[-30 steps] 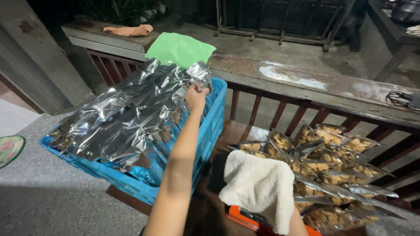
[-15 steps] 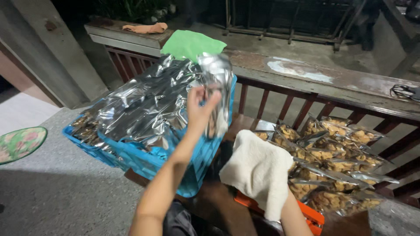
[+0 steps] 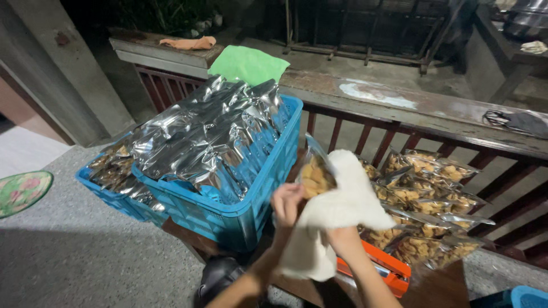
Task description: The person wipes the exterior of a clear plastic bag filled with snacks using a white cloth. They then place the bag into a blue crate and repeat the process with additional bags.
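We see the left hand [image 3: 287,201] gripping a clear packet of golden snacks [image 3: 313,175] by its lower left side, holding it up just in front of the near corner of the blue crate [image 3: 251,201]. The right hand [image 3: 344,236] is mostly hidden under a white cloth [image 3: 348,205], which it clutches and presses against the right side of the packet; the cloth hangs down past the wrist. The packet is tilted, its sealed top edge pointing up and to the left.

The blue crate is heaped with silver foil pouches [image 3: 211,137] lying stacked at a slant. A 2nd blue crate [image 3: 111,194] sits just behind it on the left, also holding pouches. To the right of the hands, more clear packets of snacks [image 3: 428,199] lie in a pile, over an orange tray [image 3: 382,268] whose edge shows below. A green cloth [image 3: 249,64] and an orange cloth [image 3: 188,43] rest on the wooden railing [image 3: 411,114] behind the crates.
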